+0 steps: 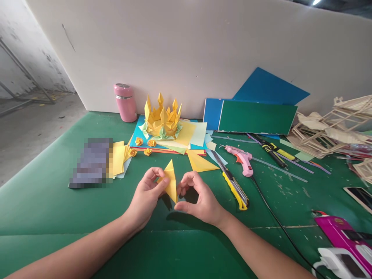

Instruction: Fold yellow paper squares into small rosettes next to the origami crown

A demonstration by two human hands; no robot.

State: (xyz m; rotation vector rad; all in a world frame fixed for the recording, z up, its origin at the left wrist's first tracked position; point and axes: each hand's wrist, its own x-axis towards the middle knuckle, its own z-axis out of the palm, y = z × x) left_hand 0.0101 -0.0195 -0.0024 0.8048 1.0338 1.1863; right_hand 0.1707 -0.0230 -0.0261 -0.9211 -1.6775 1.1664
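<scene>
My left hand pinches a folded yellow paper piece, a narrow pointed shape held upright above the green table. Its thumb lies on the front and the fingers are behind. To the right of the paper, my right hand has its thumb and curled fingers apart. The right thumb is close to the paper's lower tip; whether they touch I cannot tell. Behind the hands lies a yellow paper triangle. Several small yellow paper roses sit near a yellow folded-paper crown with green paper leaves.
Right of my hands lie a yellow utility knife and a pink glue gun with a black cord. Yellow paper sheets, a pink flask, a green board, wooden stick models and a magenta device surround the work area.
</scene>
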